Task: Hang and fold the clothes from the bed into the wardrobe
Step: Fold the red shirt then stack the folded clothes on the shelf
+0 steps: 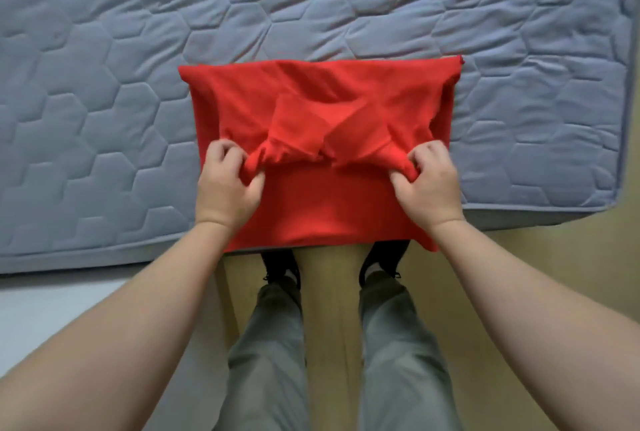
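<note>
A red garment (322, 202) lies partly folded on the near edge of the grey quilted mattress (104, 84). Its lower hem hangs a little over the mattress edge. My left hand (227, 184) pinches a bunched fold of the red cloth on the left side. My right hand (427, 184) pinches a matching fold on the right side. Between the two hands the gathered cloth is lifted slightly and stretches across the garment's middle. No wardrobe or other clothes are in view.
The mattress fills the upper part of the view, and its right corner (609, 195) ends near the frame edge. Below it is a wooden floor (519, 274), with my legs in grey trousers (266, 344) and dark shoes standing against the bed.
</note>
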`<state>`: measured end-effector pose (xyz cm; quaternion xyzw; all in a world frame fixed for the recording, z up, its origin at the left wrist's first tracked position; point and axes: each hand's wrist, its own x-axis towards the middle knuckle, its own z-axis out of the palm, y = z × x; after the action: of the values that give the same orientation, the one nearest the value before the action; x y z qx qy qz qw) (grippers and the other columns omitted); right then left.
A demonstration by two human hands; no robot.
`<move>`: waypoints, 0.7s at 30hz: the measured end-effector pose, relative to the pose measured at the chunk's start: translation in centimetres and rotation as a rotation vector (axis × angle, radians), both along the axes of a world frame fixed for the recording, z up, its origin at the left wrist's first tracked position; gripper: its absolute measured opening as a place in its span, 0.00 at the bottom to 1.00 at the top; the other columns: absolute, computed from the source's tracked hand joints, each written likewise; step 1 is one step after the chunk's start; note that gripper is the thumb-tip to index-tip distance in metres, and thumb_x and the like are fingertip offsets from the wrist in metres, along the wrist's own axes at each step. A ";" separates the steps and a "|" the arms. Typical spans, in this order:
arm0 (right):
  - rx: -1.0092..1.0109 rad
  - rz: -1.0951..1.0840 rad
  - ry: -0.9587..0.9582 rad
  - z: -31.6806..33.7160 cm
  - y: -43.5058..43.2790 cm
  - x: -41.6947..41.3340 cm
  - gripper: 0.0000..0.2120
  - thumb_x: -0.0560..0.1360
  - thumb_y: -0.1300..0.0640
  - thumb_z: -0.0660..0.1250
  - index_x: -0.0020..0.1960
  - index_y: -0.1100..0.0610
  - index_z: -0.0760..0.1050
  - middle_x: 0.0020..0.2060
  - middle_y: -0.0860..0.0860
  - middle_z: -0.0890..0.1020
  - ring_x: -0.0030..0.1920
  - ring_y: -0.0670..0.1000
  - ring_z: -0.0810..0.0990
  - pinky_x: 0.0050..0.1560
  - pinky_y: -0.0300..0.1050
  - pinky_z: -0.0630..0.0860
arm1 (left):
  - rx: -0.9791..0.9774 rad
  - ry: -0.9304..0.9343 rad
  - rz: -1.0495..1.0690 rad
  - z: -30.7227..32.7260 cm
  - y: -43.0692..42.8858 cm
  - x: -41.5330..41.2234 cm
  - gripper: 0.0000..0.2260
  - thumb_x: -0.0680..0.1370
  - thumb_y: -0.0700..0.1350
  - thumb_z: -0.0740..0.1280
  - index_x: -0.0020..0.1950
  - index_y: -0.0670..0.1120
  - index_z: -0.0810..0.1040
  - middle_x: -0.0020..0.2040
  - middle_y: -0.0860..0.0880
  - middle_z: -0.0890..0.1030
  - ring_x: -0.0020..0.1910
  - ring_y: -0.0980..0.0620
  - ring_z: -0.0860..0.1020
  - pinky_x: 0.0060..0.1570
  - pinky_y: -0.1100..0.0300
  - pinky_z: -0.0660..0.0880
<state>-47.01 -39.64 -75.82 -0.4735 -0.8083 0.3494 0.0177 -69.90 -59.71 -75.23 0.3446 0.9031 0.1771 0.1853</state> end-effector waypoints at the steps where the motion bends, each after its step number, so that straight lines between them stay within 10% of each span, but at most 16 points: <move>1: -0.009 0.068 -0.090 -0.6 -0.7 1.0 0.09 0.70 0.60 0.74 0.41 0.62 0.76 0.44 0.59 0.77 0.46 0.61 0.75 0.50 0.50 0.71 | -0.061 0.002 -0.066 -0.5 -1.5 0.3 0.09 0.70 0.36 0.74 0.46 0.35 0.77 0.53 0.36 0.76 0.52 0.39 0.76 0.56 0.51 0.73; 8: 0.236 0.361 -0.510 -2.5 -2.7 2.9 0.13 0.71 0.47 0.69 0.47 0.57 0.80 0.50 0.55 0.80 0.50 0.62 0.75 0.48 0.54 0.68 | -0.390 0.121 -0.251 -1.7 -6.2 1.0 0.12 0.69 0.38 0.73 0.51 0.38 0.81 0.61 0.39 0.79 0.55 0.35 0.77 0.50 0.43 0.74; 12: 0.252 0.357 -0.666 -2.0 -3.3 1.1 0.25 0.67 0.43 0.70 0.59 0.53 0.73 0.63 0.57 0.73 0.67 0.65 0.66 0.65 0.64 0.59 | -0.496 0.198 -0.279 -1.3 -4.8 2.0 0.25 0.66 0.52 0.73 0.60 0.45 0.79 0.67 0.45 0.75 0.62 0.41 0.71 0.58 0.46 0.62; 17: 0.201 0.412 -0.565 -1.1 -4.4 -1.2 0.32 0.65 0.48 0.69 0.68 0.52 0.70 0.71 0.56 0.66 0.73 0.63 0.59 0.69 0.64 0.56 | -0.366 0.006 -0.243 -1.6 -1.7 4.2 0.36 0.68 0.55 0.69 0.74 0.45 0.67 0.64 0.46 0.76 0.63 0.43 0.72 0.61 0.47 0.66; 21: 0.163 0.362 -0.474 -0.7 -5.2 -0.6 0.25 0.63 0.53 0.70 0.61 0.50 0.75 0.70 0.55 0.68 0.74 0.63 0.59 0.69 0.67 0.55 | -0.310 -0.166 -0.165 -1.6 -1.4 5.5 0.22 0.68 0.51 0.69 0.59 0.45 0.74 0.53 0.46 0.79 0.53 0.41 0.75 0.55 0.47 0.71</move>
<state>-47.62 -44.85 -76.51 -0.3871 -0.8865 0.1609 -0.1959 -64.37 -61.16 -76.88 0.3692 0.8698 0.0480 0.3238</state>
